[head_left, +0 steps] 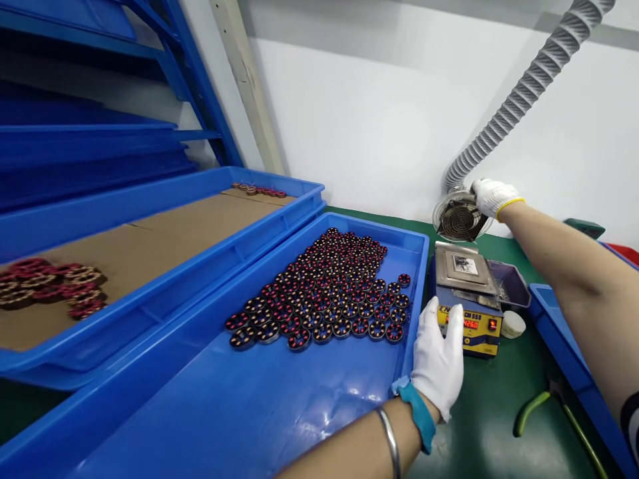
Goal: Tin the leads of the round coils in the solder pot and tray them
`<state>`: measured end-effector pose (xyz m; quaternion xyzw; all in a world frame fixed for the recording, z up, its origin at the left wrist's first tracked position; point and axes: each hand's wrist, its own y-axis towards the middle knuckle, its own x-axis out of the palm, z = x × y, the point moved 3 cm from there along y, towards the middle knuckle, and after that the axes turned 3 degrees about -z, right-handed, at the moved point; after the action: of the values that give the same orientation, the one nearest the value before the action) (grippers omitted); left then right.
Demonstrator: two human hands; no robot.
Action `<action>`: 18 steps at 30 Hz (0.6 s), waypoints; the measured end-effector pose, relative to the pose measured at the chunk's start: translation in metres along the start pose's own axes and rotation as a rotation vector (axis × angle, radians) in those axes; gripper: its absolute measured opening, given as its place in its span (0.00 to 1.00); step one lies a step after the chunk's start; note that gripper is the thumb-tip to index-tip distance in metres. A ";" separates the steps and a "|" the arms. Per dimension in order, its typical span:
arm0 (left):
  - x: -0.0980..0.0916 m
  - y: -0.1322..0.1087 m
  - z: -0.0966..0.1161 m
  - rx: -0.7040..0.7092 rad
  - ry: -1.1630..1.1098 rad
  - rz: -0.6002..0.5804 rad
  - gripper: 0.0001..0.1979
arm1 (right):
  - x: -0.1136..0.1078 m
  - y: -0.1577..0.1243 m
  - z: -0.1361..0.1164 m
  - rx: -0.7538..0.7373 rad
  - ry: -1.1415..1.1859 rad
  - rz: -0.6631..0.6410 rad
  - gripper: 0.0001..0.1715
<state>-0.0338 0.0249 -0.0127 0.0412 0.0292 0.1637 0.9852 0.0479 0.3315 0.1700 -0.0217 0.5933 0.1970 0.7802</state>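
My right hand, in a white glove with a yellow cuff edge, is closed on the upper edge of a round wire-fronted fume extractor hood at the end of a grey hose. Below the hood stands a blue and yellow solder pot with a lit red display and a metal plate on top. My left hand, gloved in white, has thumb and fingers apart and nothing between them. It hovers in front of the solder pot, beside the right wall of a blue tray. Many small round wound coils lie in that tray.
At the left, another blue tray lined with cardboard holds reddish coils. Green-handled pliers and a white round container lie on the green table. A grey hose hangs from above. Further right is a blue bin.
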 end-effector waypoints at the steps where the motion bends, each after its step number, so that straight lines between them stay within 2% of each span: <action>1: 0.000 0.000 0.000 -0.003 -0.004 0.014 0.29 | -0.006 0.001 0.002 -0.012 0.001 0.016 0.21; 6: 0.003 0.003 0.003 -0.033 -0.020 0.028 0.32 | -0.026 -0.003 0.013 -0.063 0.004 0.031 0.20; 14: 0.003 0.003 0.004 -0.031 0.004 0.034 0.32 | -0.009 -0.024 0.019 -0.125 -0.004 0.036 0.19; 18: 0.003 0.003 0.003 -0.037 0.011 0.022 0.31 | -0.006 -0.031 0.013 -0.113 -0.030 0.016 0.20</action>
<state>-0.0316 0.0291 -0.0098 0.0226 0.0311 0.1754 0.9837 0.0687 0.3045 0.1730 -0.0581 0.5696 0.2369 0.7849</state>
